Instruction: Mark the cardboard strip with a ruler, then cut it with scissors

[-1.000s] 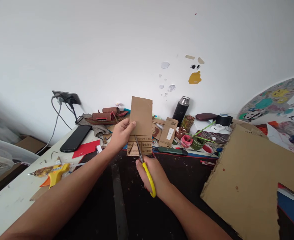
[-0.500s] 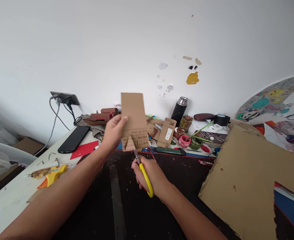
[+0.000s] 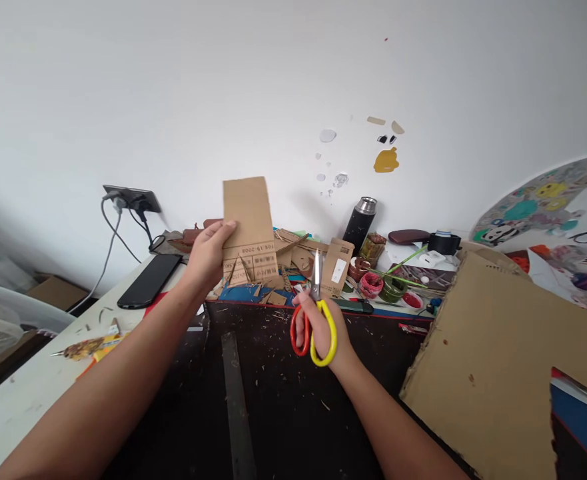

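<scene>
My left hand [image 3: 207, 257] pinches the left edge of a piece of brown cardboard [image 3: 247, 213], held upright above the far edge of the dark mat. Printed text and a small box grid run along its lower part, where a pointed cut shows. In my right hand [image 3: 326, 327] is a pair of scissors [image 3: 316, 277] with one red and one yellow handle. Their blades point up and look closed, apart from the cardboard and to its right. Below them a metal ruler [image 3: 238, 407] lies on the black cutting mat [image 3: 183, 400].
A large cardboard sheet [image 3: 488, 360] covers the right side. Cardboard scraps [image 3: 273, 297], a black thermos [image 3: 360, 223] and jars of paint [image 3: 372, 283] line the back. At left lie a black phone [image 3: 149, 281] and a glue gun [image 3: 88, 348].
The scissors have come away from the cardboard's lower edge, moving right and turning upward, blades now together. My left hand has shifted the cardboard a little left.
</scene>
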Demonstrator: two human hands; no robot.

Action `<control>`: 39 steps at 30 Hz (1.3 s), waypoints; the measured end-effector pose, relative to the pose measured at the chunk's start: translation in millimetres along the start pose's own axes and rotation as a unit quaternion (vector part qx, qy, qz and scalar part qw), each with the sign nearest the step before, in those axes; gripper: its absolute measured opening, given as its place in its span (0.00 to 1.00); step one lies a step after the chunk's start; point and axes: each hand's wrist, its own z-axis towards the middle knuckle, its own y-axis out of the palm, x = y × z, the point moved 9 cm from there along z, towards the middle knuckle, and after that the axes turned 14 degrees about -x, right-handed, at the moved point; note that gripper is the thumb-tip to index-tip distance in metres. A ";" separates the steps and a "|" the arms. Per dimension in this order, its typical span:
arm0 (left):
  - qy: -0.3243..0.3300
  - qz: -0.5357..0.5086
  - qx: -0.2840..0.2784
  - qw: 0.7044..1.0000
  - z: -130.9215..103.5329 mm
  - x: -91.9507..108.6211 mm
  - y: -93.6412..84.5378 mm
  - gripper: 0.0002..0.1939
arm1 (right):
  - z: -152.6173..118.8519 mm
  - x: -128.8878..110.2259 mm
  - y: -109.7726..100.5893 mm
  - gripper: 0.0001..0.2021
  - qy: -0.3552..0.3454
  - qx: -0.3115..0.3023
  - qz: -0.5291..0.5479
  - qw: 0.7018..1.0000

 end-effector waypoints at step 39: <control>-0.096 0.164 -0.367 0.911 -35.6 -44.9 96.0 0.24 | 3.2 -10.1 -55.5 0.26 -0.069 0.171 0.151 0.971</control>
